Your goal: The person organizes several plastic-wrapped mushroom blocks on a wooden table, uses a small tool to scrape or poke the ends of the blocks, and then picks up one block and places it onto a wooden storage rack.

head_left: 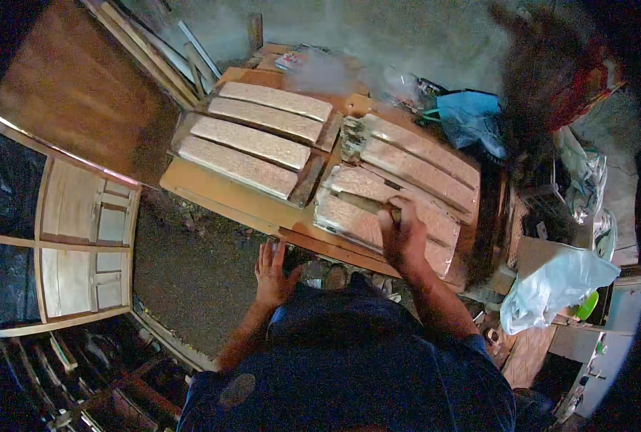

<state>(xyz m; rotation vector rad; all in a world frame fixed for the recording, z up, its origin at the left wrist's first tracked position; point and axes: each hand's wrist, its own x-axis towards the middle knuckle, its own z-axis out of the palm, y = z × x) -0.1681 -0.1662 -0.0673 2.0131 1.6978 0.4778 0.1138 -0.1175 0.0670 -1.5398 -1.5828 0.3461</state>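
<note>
My right hand is closed over the near right tray, its fingers round a narrow, tan, stick-like tool whose exact kind I cannot make out. The tool lies low across a pale, speckled strip in that tray. My left hand is at the table's near edge with fingers stretched out and nothing in it. Left of centre, another dark tray carries several long pale strips. A matching group of pale strips lies at the far right.
Both trays rest on an orange-brown wooden tabletop. A brown panel and a wood-framed piece stand at left. Blue plastic bags sit beyond the table's right end, and a pale blue bag lies nearer on a box.
</note>
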